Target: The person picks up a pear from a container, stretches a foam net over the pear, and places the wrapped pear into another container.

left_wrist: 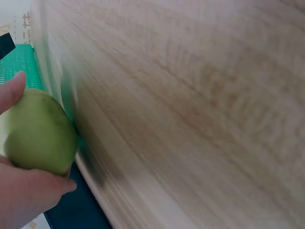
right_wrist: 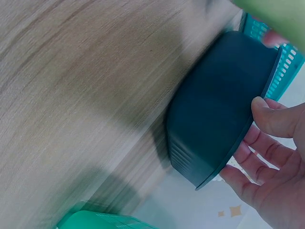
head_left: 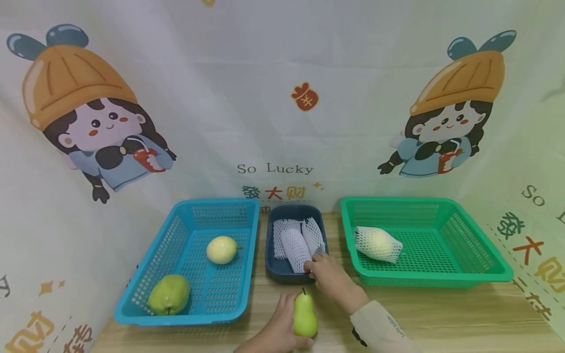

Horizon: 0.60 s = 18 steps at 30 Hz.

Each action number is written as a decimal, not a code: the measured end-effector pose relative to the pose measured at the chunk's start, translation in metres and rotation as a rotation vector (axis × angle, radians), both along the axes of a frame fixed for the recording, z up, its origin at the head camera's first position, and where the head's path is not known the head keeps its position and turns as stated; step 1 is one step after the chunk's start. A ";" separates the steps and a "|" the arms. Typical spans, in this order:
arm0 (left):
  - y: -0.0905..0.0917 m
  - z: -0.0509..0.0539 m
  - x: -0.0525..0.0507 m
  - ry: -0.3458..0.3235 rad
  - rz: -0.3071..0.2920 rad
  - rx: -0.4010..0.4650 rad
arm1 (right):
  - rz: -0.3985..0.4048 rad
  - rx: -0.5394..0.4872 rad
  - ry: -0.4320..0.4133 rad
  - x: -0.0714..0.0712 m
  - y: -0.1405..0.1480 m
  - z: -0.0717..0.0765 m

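A green pear [head_left: 305,314] stands upright in the grip of my left hand [head_left: 282,326], stem up; the left wrist view shows thumb and fingers around the pear [left_wrist: 40,131]. My right hand [head_left: 333,279] is at the front right of a dark blue bin [head_left: 289,278], its fingers at white foam net sleeves [head_left: 295,247] inside. In the right wrist view the right hand [right_wrist: 279,148] has its thumb outside the wall of the bin [right_wrist: 214,105] and its fingers over the rim; whether they pinch a sleeve is hidden.
On the left, a blue basket [head_left: 183,319] holds a large green fruit [head_left: 169,294] and a pale yellow fruit [head_left: 222,250]. On the right, a green basket [head_left: 434,279] holds a pale fruit in a foam net [head_left: 378,244]. A printed cloth hangs behind.
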State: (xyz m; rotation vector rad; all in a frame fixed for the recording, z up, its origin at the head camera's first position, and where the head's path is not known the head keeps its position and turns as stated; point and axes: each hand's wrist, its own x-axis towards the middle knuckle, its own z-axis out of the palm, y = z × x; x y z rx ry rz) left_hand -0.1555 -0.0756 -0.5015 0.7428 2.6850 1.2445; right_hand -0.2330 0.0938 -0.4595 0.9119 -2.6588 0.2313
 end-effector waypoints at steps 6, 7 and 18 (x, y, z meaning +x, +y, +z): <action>-0.004 -0.006 0.000 0.011 -0.096 -0.040 | 0.002 0.002 -0.014 0.000 0.000 0.000; -0.004 -0.006 0.001 0.003 -0.111 -0.038 | 0.000 0.003 -0.019 0.000 0.000 0.000; -0.002 -0.004 0.003 0.014 -0.111 -0.026 | -0.022 -0.001 -0.044 -0.001 0.000 0.000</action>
